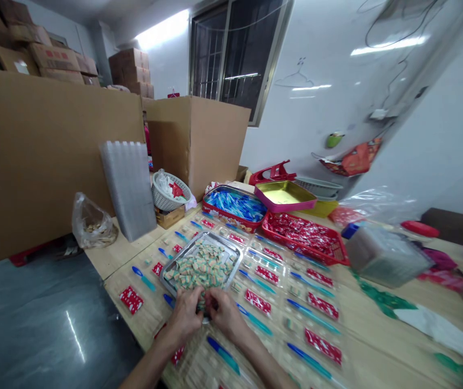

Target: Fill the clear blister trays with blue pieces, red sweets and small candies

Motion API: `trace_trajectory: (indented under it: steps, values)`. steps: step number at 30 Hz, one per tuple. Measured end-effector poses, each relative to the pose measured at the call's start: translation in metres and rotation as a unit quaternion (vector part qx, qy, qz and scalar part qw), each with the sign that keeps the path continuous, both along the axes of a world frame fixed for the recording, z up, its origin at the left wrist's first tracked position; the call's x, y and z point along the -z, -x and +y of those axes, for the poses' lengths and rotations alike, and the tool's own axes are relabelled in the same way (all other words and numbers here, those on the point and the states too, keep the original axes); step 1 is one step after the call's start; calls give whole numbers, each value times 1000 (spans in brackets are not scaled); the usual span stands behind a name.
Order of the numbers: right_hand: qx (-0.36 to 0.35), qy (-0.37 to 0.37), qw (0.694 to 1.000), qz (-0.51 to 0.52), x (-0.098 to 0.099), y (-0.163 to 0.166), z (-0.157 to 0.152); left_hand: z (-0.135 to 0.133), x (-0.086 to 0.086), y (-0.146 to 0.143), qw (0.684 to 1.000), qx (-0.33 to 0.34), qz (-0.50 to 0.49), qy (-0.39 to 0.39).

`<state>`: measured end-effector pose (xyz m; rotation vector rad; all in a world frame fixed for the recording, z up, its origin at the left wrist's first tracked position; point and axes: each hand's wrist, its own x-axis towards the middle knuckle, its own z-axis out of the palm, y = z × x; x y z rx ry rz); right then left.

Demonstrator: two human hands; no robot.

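Observation:
My left hand (188, 309) and my right hand (220, 309) are close together over the near edge of a shallow metal tray (237, 258). A heap of small green-and-beige pieces (205, 265) fills the tray. Both hands are closed, thumbs and fingers pinched near each other; what they hold is too small and hidden to make out. Around the tray lie clear plastic trays with blue pen-like sticks (255, 320), red packets with white marks (257, 302) and small green-and-beige pieces in them.
Behind the metal tray stand a tin of blue sticks (237, 204) and a red basket of red packets (304, 235). Stacked clear trays (129, 189) rise at the left, beside a plastic bag (93, 221). A translucent box (385, 254) sits at right. Large cardboard (53, 162) borders the table.

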<state>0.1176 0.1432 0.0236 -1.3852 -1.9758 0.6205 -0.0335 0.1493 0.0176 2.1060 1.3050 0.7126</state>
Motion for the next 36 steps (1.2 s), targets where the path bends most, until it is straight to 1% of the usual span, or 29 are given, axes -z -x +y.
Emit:
trace_trajectory:
  steps: [3,6,11,14,18,20,22,26,31,36]
  values:
    - [17,-13,999,-29,-2,-2,-1,-1,-4,-1,1000,-6,9,5]
    - [18,-12,999,-46,-5,-2,-3,0,-3,-2,1000,-15,17,7]
    - [12,8,999,-45,-8,1,-5,1,-1,-2,1000,-10,17,4]
    - [21,-1,999,-45,-10,-1,-6,0,-3,-4,1000,-4,4,15]
    - [-3,-5,997,-81,-8,-3,-5,-2,-6,-5,999,-13,-13,29]
    - [2,1,995,-98,-6,-3,-3,-3,-6,-4,1000,-12,-15,23]
    - [12,7,995,-95,-5,-1,-2,-3,-4,-3,1000,-11,-7,18]
    - [6,13,998,-67,-4,2,-2,-2,-1,0,999,-19,8,25]
    - [20,0,999,-33,1,1,-3,-1,0,-1,999,-27,22,22]
    - [50,-25,996,-65,4,-1,-4,-1,-2,-2,999,-31,24,17]
